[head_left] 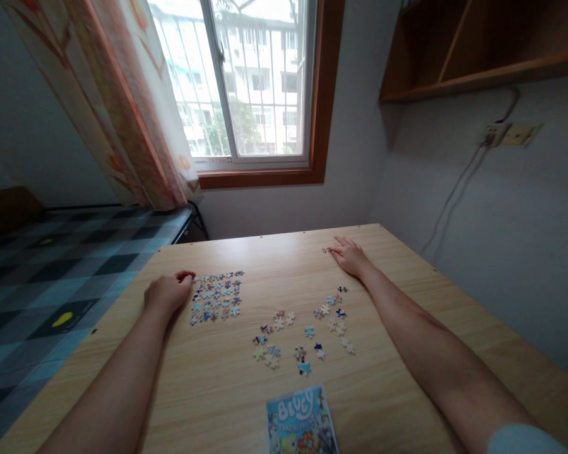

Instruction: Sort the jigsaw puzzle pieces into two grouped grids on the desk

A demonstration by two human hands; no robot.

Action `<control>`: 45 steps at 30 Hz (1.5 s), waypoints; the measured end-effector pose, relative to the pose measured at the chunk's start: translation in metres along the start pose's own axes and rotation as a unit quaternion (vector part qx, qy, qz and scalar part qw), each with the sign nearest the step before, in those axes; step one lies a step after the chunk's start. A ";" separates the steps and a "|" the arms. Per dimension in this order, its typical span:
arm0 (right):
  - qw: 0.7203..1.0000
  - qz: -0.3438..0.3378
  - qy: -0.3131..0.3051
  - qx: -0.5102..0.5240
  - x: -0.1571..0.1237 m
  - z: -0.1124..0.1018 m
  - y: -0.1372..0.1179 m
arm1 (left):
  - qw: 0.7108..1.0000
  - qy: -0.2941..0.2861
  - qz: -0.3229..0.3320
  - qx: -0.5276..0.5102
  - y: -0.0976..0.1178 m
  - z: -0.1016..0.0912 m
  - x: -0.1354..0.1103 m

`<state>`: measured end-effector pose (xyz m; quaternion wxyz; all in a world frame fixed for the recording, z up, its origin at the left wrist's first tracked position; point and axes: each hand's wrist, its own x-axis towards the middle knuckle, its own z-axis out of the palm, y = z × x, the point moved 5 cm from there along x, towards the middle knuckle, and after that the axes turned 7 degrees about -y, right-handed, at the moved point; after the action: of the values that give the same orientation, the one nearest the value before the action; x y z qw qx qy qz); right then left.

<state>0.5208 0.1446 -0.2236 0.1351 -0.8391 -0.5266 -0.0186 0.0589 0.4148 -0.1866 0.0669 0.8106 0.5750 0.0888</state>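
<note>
A wooden table (397,384) carries a partly joined jigsaw block (216,297) left of centre. My left hand (168,292) rests with curled fingers against that block's left edge. My right hand (348,255) reaches far across the table, its fingertips pressed on a single small puzzle piece (325,250). Several loose puzzle pieces (303,334) lie scattered in the middle. A blue picture card marked "Bluey" (301,421) lies at the near edge.
A window (246,82) with a patterned curtain (123,107) is behind the table. A bed with a checked cover (52,271) stands at the left. A wooden shelf (478,50) and a wall socket with cable (495,134) are at the right.
</note>
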 end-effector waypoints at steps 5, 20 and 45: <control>1.000 -0.008 -0.019 0.000 0.000 0.000 -0.009 | 1.000 0.000 -0.003 -0.004 -0.001 0.002 0.001; 0.999 -0.027 -0.026 0.025 -0.001 0.002 -0.017 | 1.000 -0.003 0.001 -0.006 0.003 -0.001 -0.003; 0.996 0.036 0.043 0.063 0.005 0.003 0.019 | 1.000 -0.001 0.006 -0.011 0.001 0.000 -0.002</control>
<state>0.5397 0.1422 -0.2292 0.2109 -0.8459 -0.4896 -0.0164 0.0595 0.4127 -0.1864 0.0759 0.8134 0.5688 0.0952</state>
